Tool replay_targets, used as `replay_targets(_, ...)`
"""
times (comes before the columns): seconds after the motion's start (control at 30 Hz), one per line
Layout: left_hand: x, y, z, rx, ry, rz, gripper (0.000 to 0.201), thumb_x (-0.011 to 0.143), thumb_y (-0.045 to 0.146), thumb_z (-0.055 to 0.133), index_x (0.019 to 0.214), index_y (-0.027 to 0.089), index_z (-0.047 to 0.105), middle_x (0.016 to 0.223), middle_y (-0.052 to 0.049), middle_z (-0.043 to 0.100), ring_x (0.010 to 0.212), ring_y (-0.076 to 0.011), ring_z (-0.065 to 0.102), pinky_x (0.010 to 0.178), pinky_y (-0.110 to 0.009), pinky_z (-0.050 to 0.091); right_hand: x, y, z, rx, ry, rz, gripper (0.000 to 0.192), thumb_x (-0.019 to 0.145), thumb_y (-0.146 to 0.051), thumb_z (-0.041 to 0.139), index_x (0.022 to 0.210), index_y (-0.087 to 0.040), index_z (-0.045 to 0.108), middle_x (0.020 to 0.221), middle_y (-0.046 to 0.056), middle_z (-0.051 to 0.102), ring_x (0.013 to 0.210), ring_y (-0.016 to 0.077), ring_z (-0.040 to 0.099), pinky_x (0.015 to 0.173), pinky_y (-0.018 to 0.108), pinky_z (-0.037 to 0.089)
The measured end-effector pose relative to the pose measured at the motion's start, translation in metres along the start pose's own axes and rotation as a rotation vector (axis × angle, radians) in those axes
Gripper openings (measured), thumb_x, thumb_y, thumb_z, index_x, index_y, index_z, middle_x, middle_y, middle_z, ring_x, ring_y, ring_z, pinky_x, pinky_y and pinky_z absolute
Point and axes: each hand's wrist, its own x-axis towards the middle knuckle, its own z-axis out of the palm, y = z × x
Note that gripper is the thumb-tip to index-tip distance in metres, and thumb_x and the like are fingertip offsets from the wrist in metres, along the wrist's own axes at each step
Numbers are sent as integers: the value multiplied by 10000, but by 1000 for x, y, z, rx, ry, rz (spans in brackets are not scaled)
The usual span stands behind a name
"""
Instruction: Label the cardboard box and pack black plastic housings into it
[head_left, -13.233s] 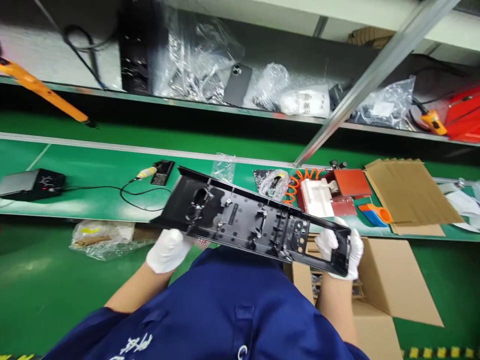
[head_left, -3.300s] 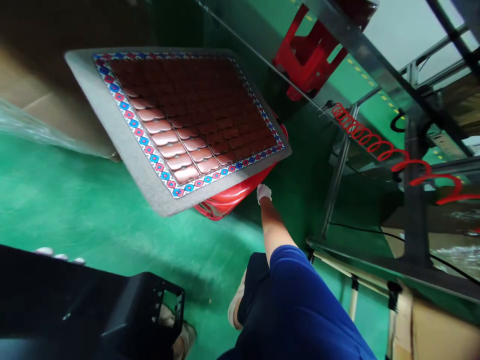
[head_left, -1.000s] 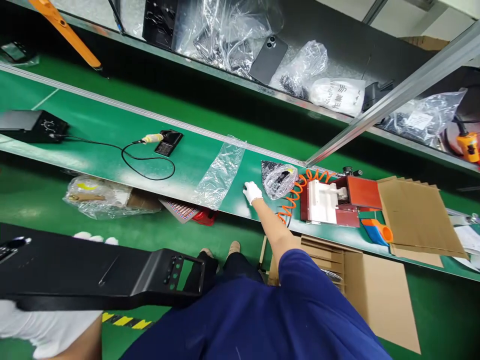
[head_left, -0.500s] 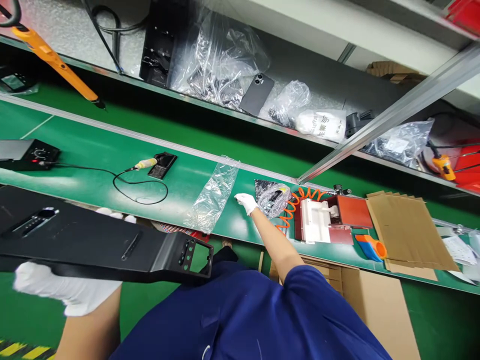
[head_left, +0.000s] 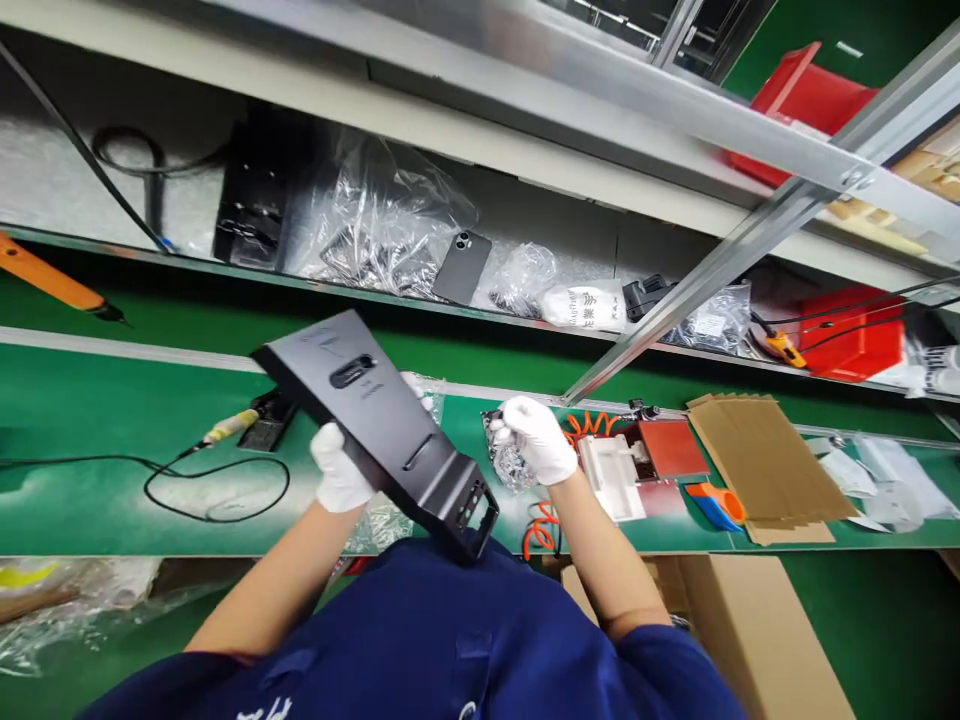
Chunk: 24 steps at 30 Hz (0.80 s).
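My left hand [head_left: 341, 470], in a white glove, grips a long black plastic panel [head_left: 382, 425] near its middle, holding it tilted above the green bench [head_left: 112, 420]. The panel's smooth face looks up, with an oval slot near its far end and a square opening at the near end. My right hand [head_left: 536, 437], also gloved, rests on a small clear bag of dark parts [head_left: 506, 460] on the bench, fingers curled over it. A clear plastic bag [head_left: 382, 520] lies under the panel, mostly hidden.
A soldering iron with cable [head_left: 225, 430] lies left. An orange coiled hose [head_left: 540, 520], a red-and-white fixture [head_left: 637, 460], cardboard sheets [head_left: 757, 460] and an orange-blue tool [head_left: 716, 500] sit right. The shelf holds a phone [head_left: 459, 265] and bagged parts. An open carton [head_left: 750, 620] stands below.
My left hand swung the black panel from the far left up over the bench in front of me. My right hand moved from the bench beside the clear bag onto the small parts bag.
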Motion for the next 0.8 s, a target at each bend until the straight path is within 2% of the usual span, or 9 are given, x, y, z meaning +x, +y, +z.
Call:
replay_targets(0.07, 8, -8, 10, -38, -111, -88, 848, 592, 709, 804, 1218, 149, 685, 1081, -108, 755, 918, -314, 711, 784, -405, 634, 1, -28, 9, -85, 39, -101, 304, 721, -472, 772, 758, -221, 603, 722, 4, 636, 642, 156, 592, 664, 317, 537)
replay_targets(0.13, 14, -18, 16, -79, -166, -134, 864, 587, 717, 801, 1238, 161, 685, 1144, -129, 745, 972, -343, 717, 825, -438, 635, 5, -53, 22, -224, 80, -249, 227, 736, -401, 751, 729, -212, 626, 742, -5, 624, 701, 154, 590, 705, 306, 524)
replay_targets(0.2, 16, -29, 19, -113, -161, -160, 841, 582, 721, 800, 1218, 180, 697, 1177, -144, 743, 1040, -375, 714, 888, -485, 628, 11, -73, 35, -330, 68, -339, 214, 745, -383, 730, 698, -204, 621, 767, -6, 605, 713, 146, 574, 692, 293, 512)
replay_targets(0.27, 16, -40, 21, -129, -116, -192, 815, 575, 729, 798, 1175, 185, 715, 1156, -148, 756, 1080, -392, 710, 933, -507, 617, 18, -85, 46, -362, 13, -326, 245, 763, -410, 712, 690, -202, 605, 772, -6, 583, 671, 133, 548, 624, 278, 491)
replay_targets(0.33, 14, -49, 22, -121, -34, -206, 770, 548, 725, 814, 1088, 180, 743, 1082, -135, 778, 1054, -378, 724, 926, -475, 626, 24, -91, 53, -386, -16, -305, 271, 779, -437, 702, 695, -204, 595, 756, -9, 565, 643, 128, 528, 571, 265, 462)
replay_targets(0.4, 12, -56, 23, -108, 58, -191, 702, 527, 690, 840, 1005, 183, 756, 1025, -111, 791, 1042, -354, 731, 906, -419, 634, 28, -94, 56, -428, -15, -327, 267, 795, -432, 701, 697, -208, 592, 736, -14, 556, 662, 132, 527, 586, 263, 460)
replay_targets(0.47, 11, -61, 24, -107, 99, -190, 644, 541, 649, 848, 978, 185, 754, 1020, -92, 793, 1101, -348, 714, 922, -391, 624, 29, -95, 56, -455, -14, -346, 256, 805, -413, 700, 694, -213, 587, 711, -23, 546, 679, 134, 526, 618, 265, 468)
replay_targets(0.67, 8, -71, 24, -112, 58, -288, 642, 532, 657, 824, 994, 218, 747, 1019, -81, 796, 1218, -373, 661, 1011, -437, 592, 28, -98, 51, -456, -10, -297, 270, 814, -393, 695, 667, -215, 557, 641, -50, 505, 609, 117, 470, 612, 273, 429)
replay_targets(0.8, 6, -79, 26, -144, 51, -256, 613, 607, 620, 792, 1080, 235, 733, 1075, -76, 790, 1335, -371, 581, 1097, -461, 539, 26, -97, 49, -510, 29, -331, 297, 825, -367, 682, 634, -225, 505, 606, -61, 476, 606, 119, 459, 627, 274, 423)
